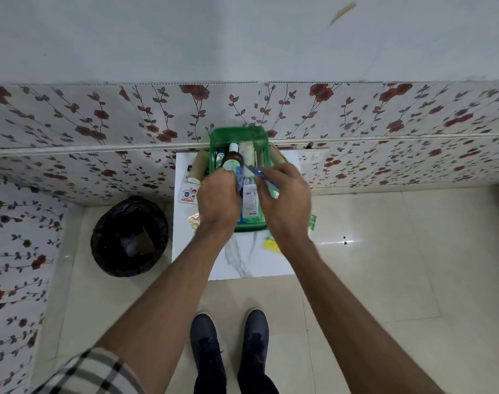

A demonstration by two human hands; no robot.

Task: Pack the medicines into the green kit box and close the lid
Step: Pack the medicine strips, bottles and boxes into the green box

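Observation:
The green kit box (244, 227) stands open on a small white marble-look table (242, 260), its green lid (238, 135) tipped up against the wall. Inside lie a dark bottle with a white cap (232, 157), a white roll (246, 155) and a white-and-green medicine carton (251, 203). My left hand (218, 194) and my right hand (285, 194) hover over the box's middle. Together they pinch a thin blue strip or packet (256, 172). What the left fingers grip underneath is hidden.
A brown roll (198, 166) and a printed leaflet (190, 191) lie left of the box. Green and yellow packets (273, 243) sit at the table's right edge, a foil strip (194, 220) at its left. A black-lined bin (128, 236) stands on the floor to the left.

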